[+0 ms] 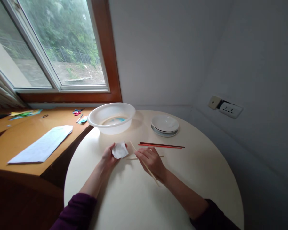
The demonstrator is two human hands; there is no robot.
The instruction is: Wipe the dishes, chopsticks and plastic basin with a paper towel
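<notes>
My left hand [108,155] holds a crumpled white tissue [120,150] above the round table, its fingers closed round the edges. In my right hand [151,161] is a pale wooden chopstick [151,174], tilted, with its upper tip pointing toward the tissue. A second pale chopstick [161,156] lies on the table behind the right hand, partly hidden by it. Just beyond that hand lie a dark brown chopstick [168,145] and a red chopstick [175,147], side by side.
A translucent white basin [93,123] stands at the table's back left. Stacked white plates [165,124] sit at the back right. On the left, a wooden desk [21,134] bears folded white paper [43,145], a pen [79,118] and colored scraps. Wall sockets [230,109] are at right.
</notes>
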